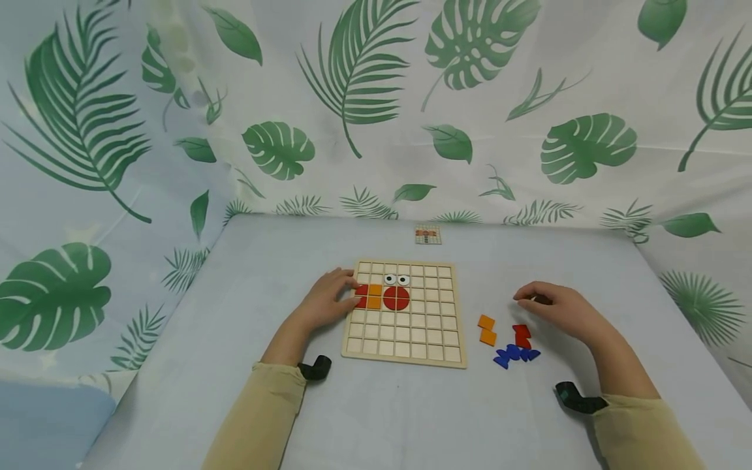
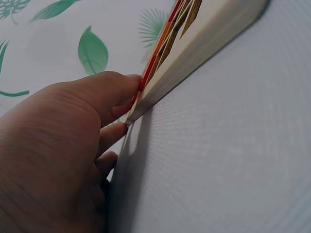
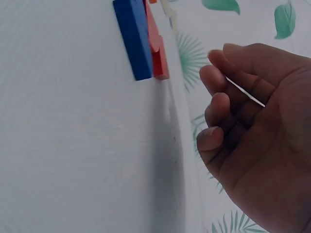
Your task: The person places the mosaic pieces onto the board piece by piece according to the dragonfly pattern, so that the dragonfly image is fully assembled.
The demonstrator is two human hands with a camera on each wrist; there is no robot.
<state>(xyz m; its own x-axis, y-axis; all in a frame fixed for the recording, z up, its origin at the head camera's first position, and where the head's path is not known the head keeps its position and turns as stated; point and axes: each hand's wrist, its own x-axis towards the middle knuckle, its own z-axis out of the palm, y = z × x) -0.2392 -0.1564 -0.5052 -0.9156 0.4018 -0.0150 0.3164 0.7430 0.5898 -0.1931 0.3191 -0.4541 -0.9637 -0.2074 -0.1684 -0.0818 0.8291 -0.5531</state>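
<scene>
A square wooden grid board [image 1: 405, 333] lies on the table. On it, two red pieces [image 1: 361, 296] sit at the left edge beside two orange squares [image 1: 374, 296]. A red circle made of quarter pieces [image 1: 396, 298] lies to their right, below two eye pieces [image 1: 396, 280]. My left hand [image 1: 323, 299] is at the board's left edge, thumb and forefinger touching the red pieces; in the left wrist view another fingertip meets the board's side. Off to the right, my right hand [image 1: 555, 305] hovers with fingers loosely bent and nothing between them in the right wrist view.
Between the board and my right hand lie two loose orange squares [image 1: 487, 330], some red pieces [image 1: 521, 336] and several blue pieces [image 1: 514, 353]. A small patterned card [image 1: 427, 235] lies at the back of the table. Leaf-print cloth [image 1: 376, 98] hangs behind.
</scene>
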